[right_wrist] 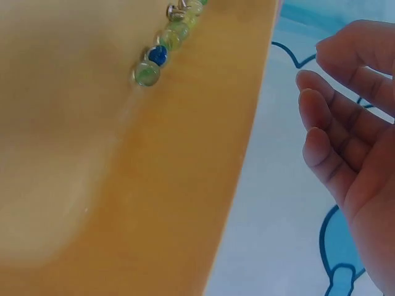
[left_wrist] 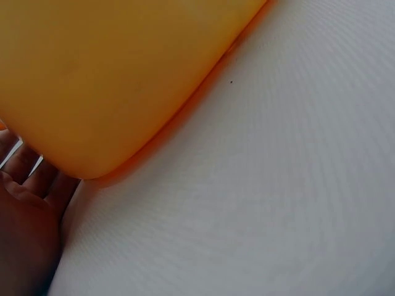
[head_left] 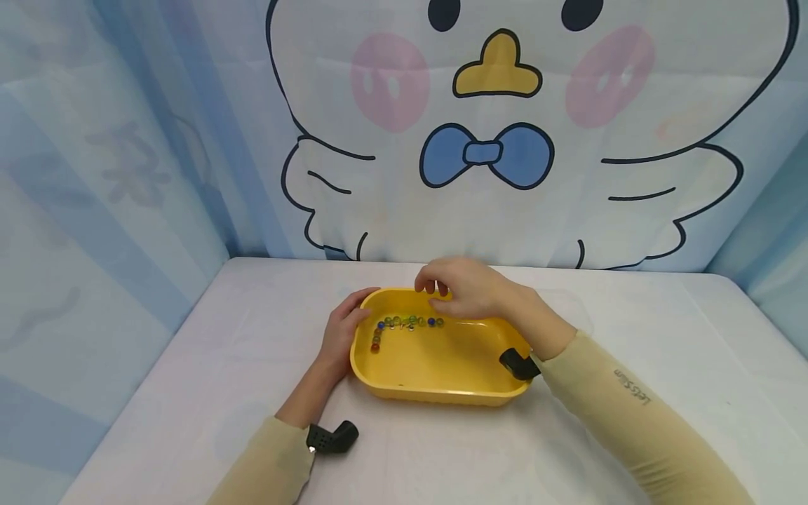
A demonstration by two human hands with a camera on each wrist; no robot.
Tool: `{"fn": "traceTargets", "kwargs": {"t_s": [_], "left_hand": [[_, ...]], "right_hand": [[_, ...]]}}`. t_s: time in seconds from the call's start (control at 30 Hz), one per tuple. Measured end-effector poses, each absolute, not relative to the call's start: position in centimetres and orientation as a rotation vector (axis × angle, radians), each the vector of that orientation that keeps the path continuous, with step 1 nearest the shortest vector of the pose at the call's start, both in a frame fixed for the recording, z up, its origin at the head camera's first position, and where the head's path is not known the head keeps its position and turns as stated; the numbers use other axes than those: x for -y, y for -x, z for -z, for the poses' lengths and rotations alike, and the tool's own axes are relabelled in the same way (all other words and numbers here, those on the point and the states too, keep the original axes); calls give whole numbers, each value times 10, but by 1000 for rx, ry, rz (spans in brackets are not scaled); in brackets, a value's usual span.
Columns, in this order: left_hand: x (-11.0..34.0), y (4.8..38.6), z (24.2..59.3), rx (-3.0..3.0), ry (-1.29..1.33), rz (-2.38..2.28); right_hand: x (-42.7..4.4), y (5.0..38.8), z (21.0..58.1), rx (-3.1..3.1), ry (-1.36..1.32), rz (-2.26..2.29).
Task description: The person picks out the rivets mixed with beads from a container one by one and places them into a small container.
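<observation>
A yellow plastic basin (head_left: pixel 442 365) stands on the table. Glass marbles (head_left: pixel 413 321), mostly green with some blue and reddish ones, lie in a row along its far inner edge and bend down its left side. My left hand (head_left: pixel 346 319) grips the basin's left end, thumb at the rim and fingers along the outer wall, as the left wrist view also shows in part. Above the far rim hovers my right hand (head_left: pixel 470 287), its fingers loosely bent. Nothing shows between those fingers in the right wrist view, where the hand (right_wrist: pixel 358 129) is apart from the marbles (right_wrist: pixel 148 73).
A white cloth (head_left: pixel 252 351) covers the table. Behind it hangs a curtain (head_left: pixel 486 217) with a cartoon bird print, and another blue-patterned curtain (head_left: pixel 113 210) hangs on the left. Black wrist cameras (head_left: pixel 332 438) sit on both wrists.
</observation>
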State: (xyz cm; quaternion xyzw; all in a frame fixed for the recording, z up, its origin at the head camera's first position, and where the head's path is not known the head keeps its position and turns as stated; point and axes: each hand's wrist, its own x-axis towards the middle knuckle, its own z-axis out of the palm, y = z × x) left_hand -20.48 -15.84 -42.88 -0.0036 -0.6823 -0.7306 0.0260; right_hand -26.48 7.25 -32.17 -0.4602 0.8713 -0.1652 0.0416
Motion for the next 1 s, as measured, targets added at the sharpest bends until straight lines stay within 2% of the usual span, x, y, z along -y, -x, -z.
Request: {"fn": "traceTargets", "kwargs": {"t_s": [1.0], "left_hand": [[159, 206, 429, 2103, 58, 2251]], "right_hand": [[-47, 263, 354, -2569, 1427, 199]]}}
